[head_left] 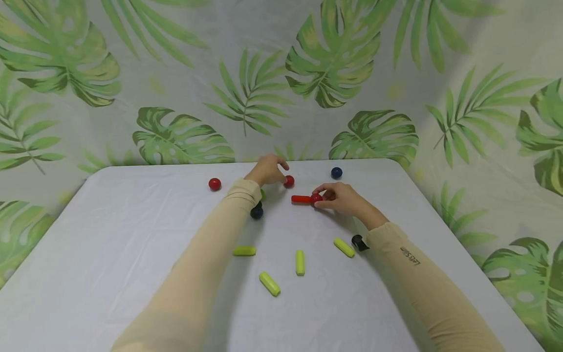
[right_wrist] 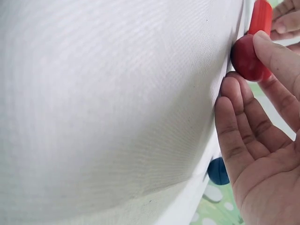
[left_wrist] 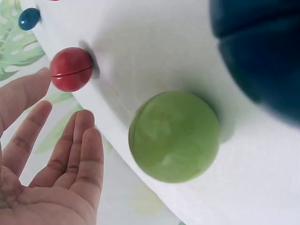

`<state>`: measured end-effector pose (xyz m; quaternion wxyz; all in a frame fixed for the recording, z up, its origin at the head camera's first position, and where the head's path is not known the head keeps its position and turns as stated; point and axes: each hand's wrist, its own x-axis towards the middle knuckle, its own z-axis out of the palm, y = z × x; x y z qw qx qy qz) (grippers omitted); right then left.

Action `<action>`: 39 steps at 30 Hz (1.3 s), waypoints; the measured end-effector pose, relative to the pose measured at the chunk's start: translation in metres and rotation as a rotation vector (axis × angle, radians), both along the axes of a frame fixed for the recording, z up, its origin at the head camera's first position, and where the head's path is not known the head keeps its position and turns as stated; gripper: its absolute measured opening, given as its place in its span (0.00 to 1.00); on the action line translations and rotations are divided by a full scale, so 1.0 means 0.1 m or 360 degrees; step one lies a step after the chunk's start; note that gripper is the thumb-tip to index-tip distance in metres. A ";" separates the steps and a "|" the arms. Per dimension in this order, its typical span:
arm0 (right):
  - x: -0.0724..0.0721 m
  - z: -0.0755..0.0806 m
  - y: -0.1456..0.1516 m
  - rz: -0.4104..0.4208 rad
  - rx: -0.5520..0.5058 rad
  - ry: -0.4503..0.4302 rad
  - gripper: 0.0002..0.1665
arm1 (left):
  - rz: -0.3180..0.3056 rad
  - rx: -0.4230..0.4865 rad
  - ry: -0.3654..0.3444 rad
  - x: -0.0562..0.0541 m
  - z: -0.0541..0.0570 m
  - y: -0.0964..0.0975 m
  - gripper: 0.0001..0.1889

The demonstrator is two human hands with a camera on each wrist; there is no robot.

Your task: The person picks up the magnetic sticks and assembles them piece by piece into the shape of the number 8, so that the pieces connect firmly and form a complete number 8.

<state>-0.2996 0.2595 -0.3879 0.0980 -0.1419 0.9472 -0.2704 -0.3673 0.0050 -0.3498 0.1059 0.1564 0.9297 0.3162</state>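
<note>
My right hand (head_left: 345,199) pinches red ball (head_left: 316,199) at right end of red stick (head_left: 301,199), far on table (head_left: 154,220); left hand (head_left: 266,170) loosely spread, empty, beside second red ball (head_left: 289,182); probably joining; next needs steady alignment.

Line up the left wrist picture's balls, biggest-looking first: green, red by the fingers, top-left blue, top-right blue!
1. Top-right blue ball, partly cut off
2. Green ball
3. Red ball
4. Top-left blue ball
Nearness changes looks, so real sizes are unsure.
</note>
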 end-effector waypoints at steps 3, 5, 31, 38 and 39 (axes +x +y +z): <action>0.00 0.00 0.00 -0.0021 0.0002 -0.0011 0.26 | 0.0009 -0.0041 -0.0002 -0.02 -0.04 0.03 0.23; 0.00 0.00 0.00 -0.0020 0.0004 -0.0009 0.26 | 0.0013 -0.0049 -0.0006 -0.04 -0.07 0.05 0.23; -0.02 -0.02 0.02 -0.0008 -0.0021 -0.0012 0.26 | -0.0035 -0.0145 0.0041 -0.03 -0.12 0.16 0.17; -0.02 0.00 0.02 -0.0008 -0.0006 -0.0019 0.26 | -0.0065 -0.0190 0.0050 -0.03 -0.09 0.14 0.17; -0.02 0.00 0.02 -0.0007 -0.0005 -0.0016 0.26 | -0.0075 -0.0198 0.0047 -0.02 -0.07 0.14 0.17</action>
